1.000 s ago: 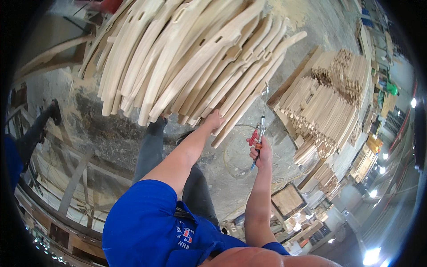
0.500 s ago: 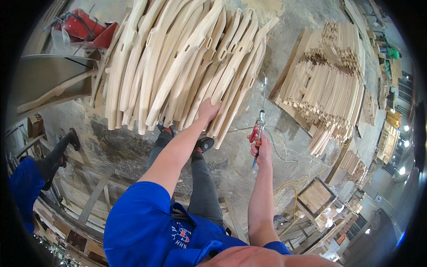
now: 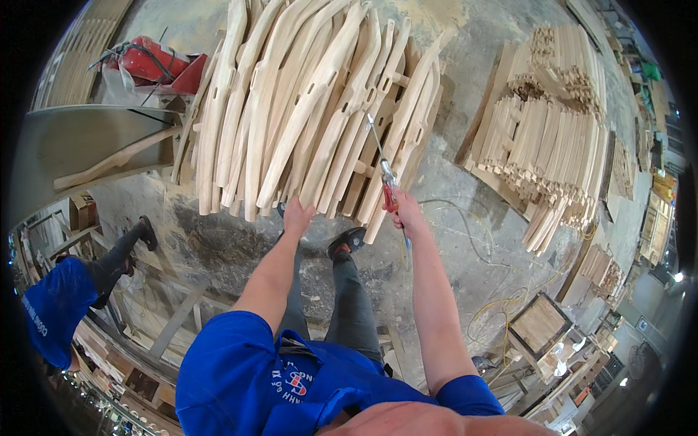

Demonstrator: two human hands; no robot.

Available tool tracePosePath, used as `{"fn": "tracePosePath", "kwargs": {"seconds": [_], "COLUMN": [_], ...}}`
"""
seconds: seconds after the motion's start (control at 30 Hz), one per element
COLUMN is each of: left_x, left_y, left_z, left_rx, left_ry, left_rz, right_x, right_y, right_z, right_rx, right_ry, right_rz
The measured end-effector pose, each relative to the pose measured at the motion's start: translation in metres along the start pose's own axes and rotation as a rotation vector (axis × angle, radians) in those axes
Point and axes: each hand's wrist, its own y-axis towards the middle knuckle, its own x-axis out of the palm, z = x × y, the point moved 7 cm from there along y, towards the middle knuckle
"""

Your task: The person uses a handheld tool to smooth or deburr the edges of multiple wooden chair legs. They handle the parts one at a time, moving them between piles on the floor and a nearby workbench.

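Note:
My right hand (image 3: pixel 409 216) is wrapped round an air blow gun (image 3: pixel 388 174) with a red lever and a long thin metal nozzle. The nozzle points away from me, over the right part of a row of curved, slotted wooden legs (image 3: pixel 291 138). At the near ends of that row, my left hand (image 3: pixel 297 218) is closed on the end of one curved wooden leg (image 3: pixel 320 156); its fingertips are partly hidden. Between the legs near the nozzle, a gap shows short crosspieces and darker wood beneath.
A pallet of stacked wooden slats (image 3: pixel 538 138) stands at the right. Far left are a red machine (image 3: pixel 153 62) and a grey panel (image 3: pixel 102 138) with one loose leg. A yellow hose (image 3: pixel 502 309) lies on the floor. Another person in blue (image 3: pixel 62 301) is at the left.
My left hand has left a leg further right and moved left and nearer to the row's near ends. The blow gun has swung left, over the legs. A gap has opened among the right-hand legs.

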Motion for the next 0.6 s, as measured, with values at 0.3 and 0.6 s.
{"fn": "tracePosePath", "kwargs": {"seconds": [0.3,0.6], "left_x": [0.055,0.161], "left_y": [-0.055,0.007], "left_z": [0.069,0.11], "left_rx": [0.214,0.134], "left_ry": [0.271,-0.056], "left_rz": [0.078,-0.182], "right_x": [-0.057,-0.09], "right_y": [-0.016,-0.048], "right_z": [0.023,0.098], "right_rx": [-0.007,-0.048], "right_ry": [0.339,0.412], "right_rz": [0.057,0.201]}}
